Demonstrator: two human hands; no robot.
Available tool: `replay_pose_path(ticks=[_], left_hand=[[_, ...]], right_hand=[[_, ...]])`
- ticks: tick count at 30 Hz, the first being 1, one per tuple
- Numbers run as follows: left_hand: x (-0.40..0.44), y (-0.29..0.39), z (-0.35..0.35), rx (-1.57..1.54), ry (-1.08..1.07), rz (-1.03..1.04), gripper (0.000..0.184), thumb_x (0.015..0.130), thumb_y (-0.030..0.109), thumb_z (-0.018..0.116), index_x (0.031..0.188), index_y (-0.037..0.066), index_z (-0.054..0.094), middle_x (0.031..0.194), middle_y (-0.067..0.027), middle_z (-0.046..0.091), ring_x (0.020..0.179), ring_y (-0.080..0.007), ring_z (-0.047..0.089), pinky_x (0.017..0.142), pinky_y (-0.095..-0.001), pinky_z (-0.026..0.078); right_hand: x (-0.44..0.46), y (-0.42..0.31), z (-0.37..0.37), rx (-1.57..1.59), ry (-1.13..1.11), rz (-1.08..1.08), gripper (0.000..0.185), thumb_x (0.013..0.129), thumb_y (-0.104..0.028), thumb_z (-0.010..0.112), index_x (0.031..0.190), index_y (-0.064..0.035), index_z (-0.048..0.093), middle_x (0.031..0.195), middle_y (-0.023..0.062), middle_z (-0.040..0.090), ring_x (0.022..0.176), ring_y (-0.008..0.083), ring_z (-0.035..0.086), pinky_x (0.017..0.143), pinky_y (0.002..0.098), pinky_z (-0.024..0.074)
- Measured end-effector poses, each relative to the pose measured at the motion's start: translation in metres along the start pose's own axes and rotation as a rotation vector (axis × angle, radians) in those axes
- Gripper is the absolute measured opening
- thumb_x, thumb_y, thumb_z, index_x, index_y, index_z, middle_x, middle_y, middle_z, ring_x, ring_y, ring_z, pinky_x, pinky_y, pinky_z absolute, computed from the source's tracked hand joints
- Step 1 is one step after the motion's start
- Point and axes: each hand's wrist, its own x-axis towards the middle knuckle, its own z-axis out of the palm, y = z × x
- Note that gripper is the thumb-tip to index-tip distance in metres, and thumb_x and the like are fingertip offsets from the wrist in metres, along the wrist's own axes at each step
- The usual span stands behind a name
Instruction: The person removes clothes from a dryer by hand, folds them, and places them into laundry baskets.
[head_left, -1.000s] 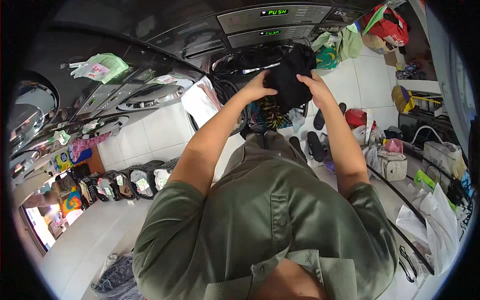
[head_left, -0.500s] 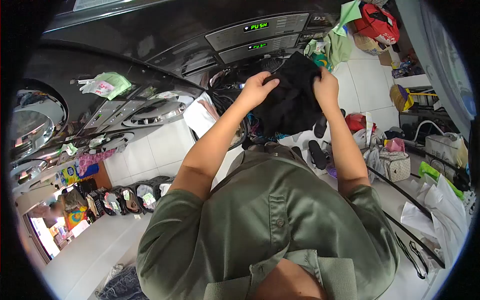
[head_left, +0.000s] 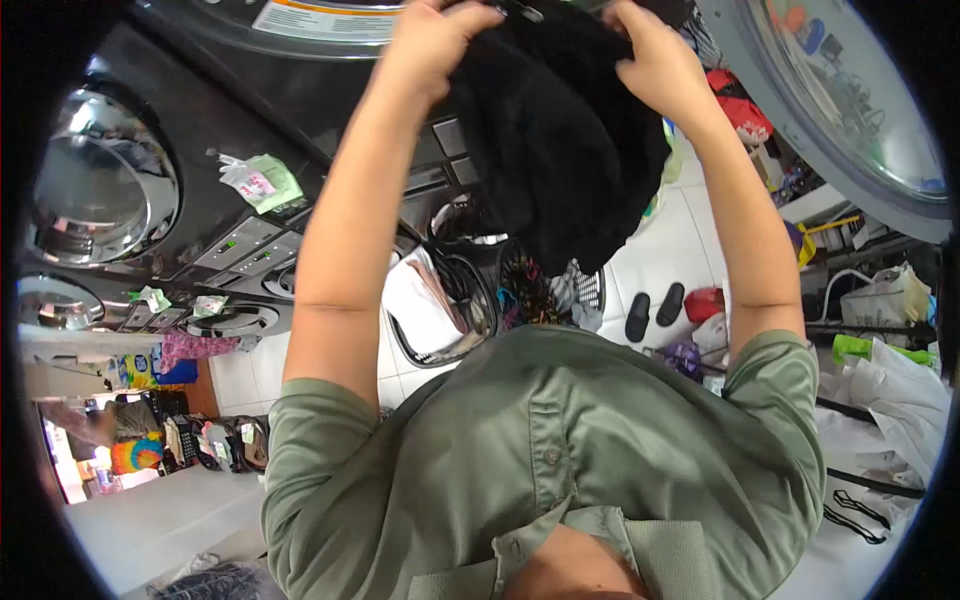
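A black garment [head_left: 565,140] hangs spread out between my two raised hands at the top middle of the head view. My left hand [head_left: 435,40] pinches its upper left edge. On the other side my right hand [head_left: 655,55] is closed at its upper right edge. The cloth drapes down in front of the machine panels and hides part of them. Beneath it, a basket [head_left: 603,287] with dark and patterned clothes shows in part. Left of that stands another basket [head_left: 397,335] with a folded white cloth [head_left: 425,303].
Dark front-loading machines [head_left: 110,190] line the left and top. An open round glass door [head_left: 850,100] is at the upper right. Black slippers [head_left: 654,311] lie on the tiles, with bags [head_left: 885,300] along the right. Several filled baskets stand at the lower left, near another person [head_left: 90,425].
Both hands have lifted the black garment up and away from the baskets, and it now hangs more open. The view has tilted up, bringing the round glass door further into sight.
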Motion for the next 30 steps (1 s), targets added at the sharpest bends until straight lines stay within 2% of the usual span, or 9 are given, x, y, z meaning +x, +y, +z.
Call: replay_pose_path(ticks=[2,4,9,16,20,24,26,28,30], left_hand=[[0.006,0.031,-0.041,0.015,0.02,0.293,0.025,0.065,-0.001,0.057,0.088,0.005,0.053,0.076,0.0002,0.053,0.072,-0.0106,0.051,0.065,-0.0245,0.041],[-0.006,0.061,-0.07,0.168,-0.311,0.19,0.027,0.063,-0.004,0.056,0.088,0.006,0.052,0.08,0.0001,0.053,0.076,-0.0112,0.051,0.069,-0.0243,0.041],[-0.01,0.031,-0.108,0.404,-0.436,0.315,0.031,0.067,-0.009,0.05,0.095,0.005,0.049,0.092,-0.0021,0.051,0.085,-0.0109,0.049,0.077,-0.0248,0.038],[-0.044,0.033,-0.13,0.132,-0.401,-0.026,0.027,0.076,0.007,0.045,0.102,0.009,0.053,0.107,0.0002,0.051,0.101,-0.0105,0.046,0.078,-0.0223,0.039],[-0.053,0.038,-0.125,-0.121,-0.21,-0.1,0.039,0.08,0.023,0.056,0.115,0.006,0.048,0.102,-0.0026,0.054,0.091,-0.0117,0.054,0.08,-0.0235,0.043],[-0.075,-0.011,-0.058,0.663,-0.161,0.745,0.056,0.061,0.027,0.074,0.105,0.001,0.053,0.097,-0.0101,0.059,0.085,-0.0185,0.056,0.073,-0.0276,0.045],[-0.075,-0.048,-0.051,0.662,-0.363,0.424,0.051,0.061,0.025,0.075,0.1,-0.002,0.056,0.086,-0.0097,0.061,0.076,-0.0156,0.057,0.068,-0.0264,0.045],[-0.079,-0.039,-0.071,0.388,-0.373,0.158,0.049,0.06,0.023,0.075,0.097,-0.003,0.057,0.078,-0.0091,0.062,0.071,-0.0125,0.055,0.066,-0.0261,0.044],[-0.085,-0.005,-0.103,0.684,-0.301,0.139,0.046,0.061,0.021,0.075,0.095,-0.004,0.058,0.075,-0.0085,0.062,0.066,-0.0107,0.054,0.062,-0.025,0.044]], right_hand=[[-0.013,0.046,0.0,-0.262,-0.169,0.107,0.033,0.061,0.006,0.05,0.094,-0.0025,0.049,0.085,0.016,0.056,0.084,0.026,0.056,0.075,0.0307,0.0417],[-0.002,0.063,-0.029,-0.314,-0.354,0.306,0.034,0.06,0.008,0.049,0.092,-0.0024,0.047,0.08,0.0128,0.055,0.078,0.0211,0.054,0.072,0.0281,0.041],[0.043,0.023,-0.069,0.254,-0.561,0.215,0.033,0.061,0.011,0.041,0.089,-0.0047,0.047,0.078,-0.0038,0.05,0.071,0.0036,0.046,0.063,0.0145,0.0349],[0.044,-0.012,-0.067,1.262,-0.586,0.609,0.036,0.075,-0.003,0.046,0.111,-0.0041,0.048,0.098,0.0021,0.055,0.089,0.0098,0.055,0.08,0.0232,0.0451],[0.048,-0.06,-0.054,1.578,-0.583,0.336,0.045,0.066,0.001,0.062,0.107,-0.0052,0.046,0.091,0.0097,0.057,0.081,0.0214,0.058,0.075,0.0333,0.0477],[0.056,-0.09,-0.038,1.446,-0.583,0.367,0.048,0.065,-0.001,0.065,0.109,-0.0054,0.044,0.092,0.0104,0.056,0.084,0.0217,0.058,0.076,0.0344,0.0483],[0.062,-0.079,-0.026,1.387,-0.607,0.356,0.044,0.064,0.003,0.062,0.105,-0.0036,0.046,0.09,0.0104,0.057,0.08,0.0219,0.058,0.071,0.033,0.0492],[0.061,-0.055,-0.02,0.793,-0.571,-0.008,0.037,0.065,-0.008,0.064,0.1,-0.0052,0.052,0.095,0.0018,0.052,0.09,0.0111,0.049,0.082,0.0242,0.0392],[0.053,-0.038,-0.029,0.224,-0.511,-0.061,0.042,0.058,-0.008,0.069,0.095,0.0005,0.051,0.091,0.0045,0.05,0.084,0.0118,0.047,0.075,0.024,0.0381]])
